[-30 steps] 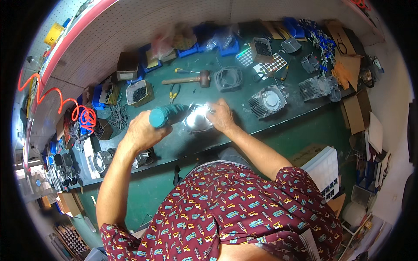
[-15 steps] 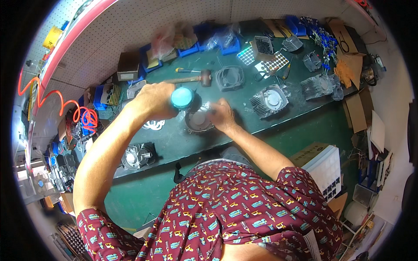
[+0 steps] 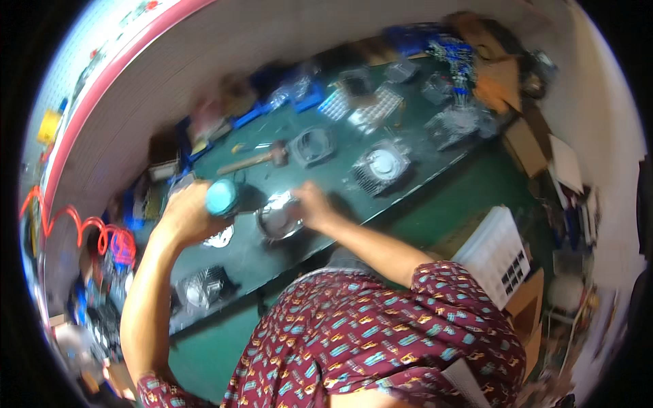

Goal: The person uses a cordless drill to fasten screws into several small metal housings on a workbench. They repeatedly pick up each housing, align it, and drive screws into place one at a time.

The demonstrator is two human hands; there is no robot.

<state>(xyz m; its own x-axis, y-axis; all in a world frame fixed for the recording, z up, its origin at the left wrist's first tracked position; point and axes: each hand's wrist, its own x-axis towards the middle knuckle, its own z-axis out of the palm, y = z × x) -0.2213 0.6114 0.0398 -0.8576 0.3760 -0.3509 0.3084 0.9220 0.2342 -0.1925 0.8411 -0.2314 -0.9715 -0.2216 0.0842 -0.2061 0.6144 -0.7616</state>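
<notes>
My left hand (image 3: 185, 214) is closed round a teal, round-topped object (image 3: 222, 197), raised above the bench; its lower part is hidden and its kind unclear. To its right, a round metal housing (image 3: 272, 223) rests on the dark green bench. My right hand (image 3: 314, 205) is at the housing's right rim with its fingers bent; blur hides the exact grip. A pale, ring-like flat part (image 3: 221, 236) lies just below my left hand. Beyond both hands lies a wooden-handled mallet (image 3: 277, 154).
A finned metal housing (image 3: 382, 165) stands to the right, another (image 3: 202, 287) at the near left. A coiled dark part (image 3: 313, 145) sits beyond the mallet. Blue bins (image 3: 309, 98) line the back; a red coiled hose (image 3: 119, 241) hangs at left.
The whole view has swung and blurred, so bench things appear further left and tilted. My left hand with the teal object has drawn away from the mallet handle. My right hand stays by the housing.
</notes>
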